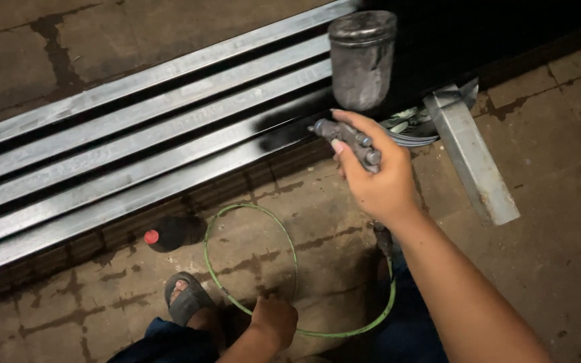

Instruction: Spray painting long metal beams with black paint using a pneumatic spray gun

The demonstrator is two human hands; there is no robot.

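Observation:
My right hand point(374, 176) grips a grey paint spray gun point(351, 138) topped by a metal cup point(362, 59), its nozzle pointing left at long metal bars point(136, 141) laid side by side. The bars near the nozzle are wet black; further left they are bare grey steel. A green air hose point(292, 252) loops from the gun's base across the brick floor. My left hand point(274, 321) rests low near my knee, fingers closed around the hose loop.
A dark bottle with a red cap point(169, 233) lies on the floor below the bars. A grey angled metal support point(469, 154) stands at the right. My sandalled foot point(188, 299) is at the bottom.

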